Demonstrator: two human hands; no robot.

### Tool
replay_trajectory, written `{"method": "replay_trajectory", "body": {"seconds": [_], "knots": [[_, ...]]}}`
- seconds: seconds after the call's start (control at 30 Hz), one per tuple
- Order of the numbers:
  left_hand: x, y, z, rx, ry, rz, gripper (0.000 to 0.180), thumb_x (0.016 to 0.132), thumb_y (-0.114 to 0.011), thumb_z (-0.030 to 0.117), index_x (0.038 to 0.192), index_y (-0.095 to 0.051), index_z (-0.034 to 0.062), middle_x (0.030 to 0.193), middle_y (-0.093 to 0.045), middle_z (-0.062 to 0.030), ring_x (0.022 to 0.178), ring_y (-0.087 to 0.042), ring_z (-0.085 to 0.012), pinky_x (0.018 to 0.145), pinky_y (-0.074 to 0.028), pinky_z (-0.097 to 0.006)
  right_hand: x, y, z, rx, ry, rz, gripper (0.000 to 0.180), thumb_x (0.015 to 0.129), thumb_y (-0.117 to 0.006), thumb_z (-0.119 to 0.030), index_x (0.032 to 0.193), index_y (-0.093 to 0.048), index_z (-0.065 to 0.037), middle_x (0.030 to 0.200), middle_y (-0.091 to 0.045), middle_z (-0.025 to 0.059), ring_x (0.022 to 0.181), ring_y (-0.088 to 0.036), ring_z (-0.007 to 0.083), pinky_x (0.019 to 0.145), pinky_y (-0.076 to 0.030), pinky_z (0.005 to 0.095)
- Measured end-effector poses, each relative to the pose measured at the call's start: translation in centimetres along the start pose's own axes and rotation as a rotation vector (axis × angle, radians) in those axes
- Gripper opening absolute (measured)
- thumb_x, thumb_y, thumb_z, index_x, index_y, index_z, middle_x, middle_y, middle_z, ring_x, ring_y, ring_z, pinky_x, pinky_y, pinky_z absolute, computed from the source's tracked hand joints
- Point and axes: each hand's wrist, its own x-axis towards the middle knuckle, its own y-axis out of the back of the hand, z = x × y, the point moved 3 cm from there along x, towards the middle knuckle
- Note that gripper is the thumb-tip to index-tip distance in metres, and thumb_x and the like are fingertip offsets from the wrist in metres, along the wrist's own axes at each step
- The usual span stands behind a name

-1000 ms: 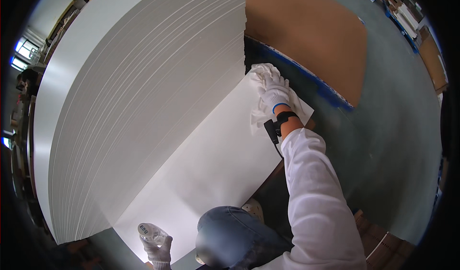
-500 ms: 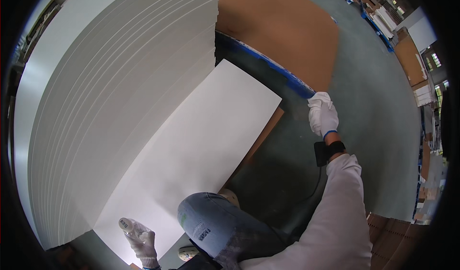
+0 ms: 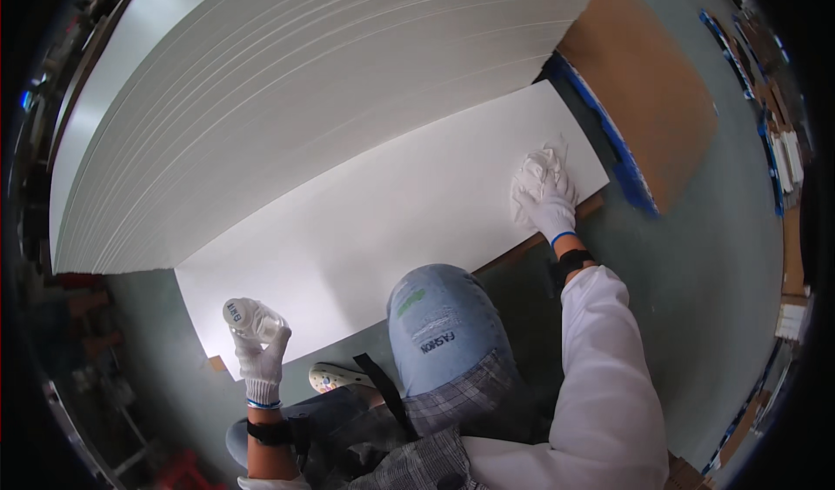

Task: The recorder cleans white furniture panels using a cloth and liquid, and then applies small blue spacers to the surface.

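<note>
Step in hand: the flat white board (image 3: 391, 220) looks to be getting wiped, with the cloth pressed down near its far end at about 2 o'clock.
Right hand: the right hand (image 3: 546, 196), in a white glove, is laid flat on a crumpled white cloth (image 3: 537, 166), and the cloth is held against the board by the fingers.
Left hand: the left hand (image 3: 259, 355), also gloved, is closed around a small clear bottle (image 3: 248, 318) at about 8 o'clock, just at the near edge of the board (the bottle is tipped on its side).
Board: it lies low across the middle of the view, from 8 o'clock up to 2 o'clock, in front of the bent knee in blue jeans (image 3: 439, 325).
Stack: a big leaning stack of white boards (image 3: 287, 90) fills the upper left, touching the flat board along its long edge.
Around: a brown sheet (image 3: 648, 90) with a blue edge strip (image 3: 609, 133) is seen at 1 o'clock on the grey-green floor (image 3: 722, 264).
Next move: the rest of the board, from the middle to the near end, would likely need the cloth slid back with even pressure; more liquid from the bottle may be called for first (this is a guess).
</note>
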Motion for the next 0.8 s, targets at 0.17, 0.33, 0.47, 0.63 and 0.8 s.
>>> {"method": "replay_trajectory", "body": {"seconds": [0.17,0.33,0.47,0.63,0.8], "knots": [[-1.0,2.7,-2.2,0.045,0.063,0.071,0.073,0.07,-0.074,0.002,0.132,-0.036,0.0067,0.121,-0.049,-0.007,0.109,-0.052,-0.0191,0.096,-0.045,-0.033,-8.3,-4.3,-12.8,-0.177,0.938,0.193,0.051,0.076,-0.063,-0.04,0.117,-0.055,-0.011,0.116,-0.051,0.0137,0.109,-0.047,0.0332,0.096,-0.037,0.0503],[-2.3,4.4,-2.2,0.013,0.103,0.114,0.072,0.07,-0.074,0.004,0.131,-0.036,0.0062,0.121,-0.049,-0.0083,0.109,-0.053,-0.0195,0.094,-0.046,-0.032,-11.6,-6.6,-15.2,0.107,1.214,0.112,0.022,0.08,-0.058,-0.023,0.099,-0.06,-0.011,0.1,-0.058,0.0073,0.095,-0.054,0.0286,0.087,-0.043,0.0473],[-2.4,5.1,-1.2,0.061,-0.023,0.166,0.066,0.069,-0.075,0.006,0.126,-0.04,0.005,0.113,-0.053,-0.0079,0.104,-0.054,-0.0181,0.091,-0.046,-0.032,-9.1,-4.5,-12.0,0.045,1.252,0.027,0.032,0.081,-0.06,-0.029,0.109,-0.058,-0.015,0.111,-0.055,0.011,0.103,-0.053,0.0304,0.095,-0.041,0.0429],[-2.6,7.6,-2.1,0.088,0.028,0.152,0.076,0.069,-0.076,0.006,0.133,-0.034,0.0037,0.124,-0.049,-0.0114,0.113,-0.051,-0.0211,0.097,-0.045,-0.034,-3.6,-2.0,-8.9,-0.251,0.61,-0.081,0.065,0.078,-0.062,-0.043,0.135,-0.045,-0.019,0.141,-0.034,0.0165,0.118,-0.047,0.0391,0.1,-0.041,0.0458],[-2.3,9.4,-3.1,-0.014,-0.032,0.277,0.068,0.067,-0.076,0.006,0.126,-0.042,0.0031,0.112,-0.055,-0.0087,0.104,-0.055,-0.0193,0.093,-0.046,-0.033,3.4,-2.5,-13.2,-0.421,0.302,-0.389,0.063,0.083,-0.056,-0.039,0.137,-0.043,-0.011,0.135,-0.046,0.0206,0.117,-0.051,0.0388,0.097,-0.044,0.0436]]}}
